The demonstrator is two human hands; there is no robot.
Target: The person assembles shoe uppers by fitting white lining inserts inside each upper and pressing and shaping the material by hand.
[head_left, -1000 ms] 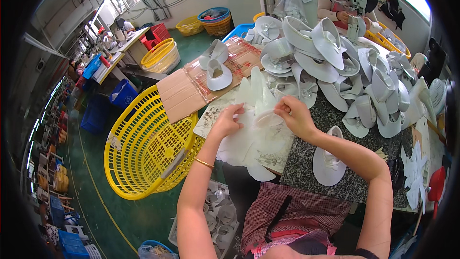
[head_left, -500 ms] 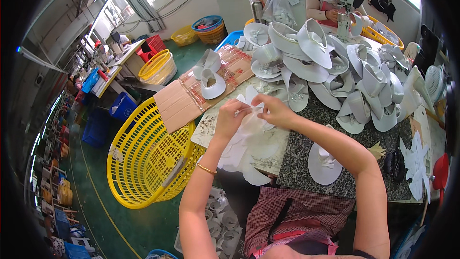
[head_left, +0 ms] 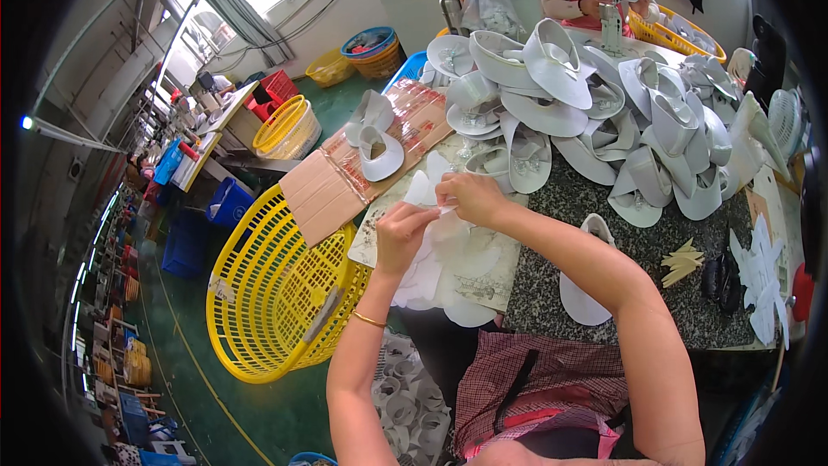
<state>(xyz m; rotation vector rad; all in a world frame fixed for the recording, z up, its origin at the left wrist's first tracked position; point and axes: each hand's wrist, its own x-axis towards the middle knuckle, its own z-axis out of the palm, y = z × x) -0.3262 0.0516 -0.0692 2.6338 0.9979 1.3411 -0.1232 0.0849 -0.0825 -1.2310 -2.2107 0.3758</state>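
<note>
My left hand and my right hand meet above the table's near left corner. Fingertips of both are pinched on a thin white cut piece, its rounded flaps showing around the fingers. How far each grip reaches round the piece is hidden by the fingers. Beneath them lies a loose layer of similar flat white pieces, some overhanging the near edge. To the right, partly behind my right forearm, a white rounded piece rests on the dark speckled tabletop.
A big heap of white looped pieces fills the table's far side. Two more sit on a cardboard sheet over a yellow basket. Pale strips lie at right. Beyond the heap, another person's hand is near a sewing machine.
Both hands stay pinched on the thin white piece; my left hand sits slightly lower and farther left. The whole view has shifted a little.
</note>
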